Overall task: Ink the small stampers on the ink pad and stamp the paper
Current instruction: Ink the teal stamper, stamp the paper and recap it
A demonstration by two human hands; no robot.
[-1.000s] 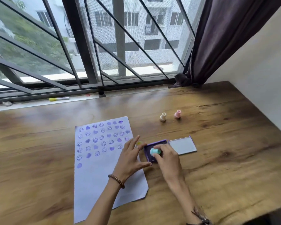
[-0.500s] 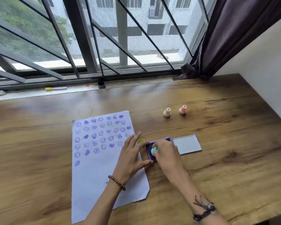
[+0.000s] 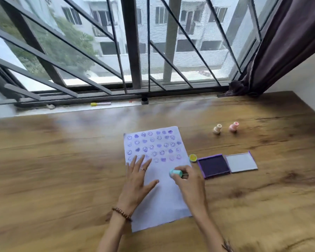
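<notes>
The right hand (image 3: 187, 180) has left the ink pad (image 3: 214, 166) and now holds the teal stamper (image 3: 175, 173) over the bare middle of the paper (image 3: 164, 197), its grip clamped on the stamper. The left hand (image 3: 138, 180) has shifted from the pad's edge to lie flat and open on the paper, pinning it to the counter (image 3: 62, 179). Inking looks done, and a fresh print below the stamped rows seems the next step.
</notes>
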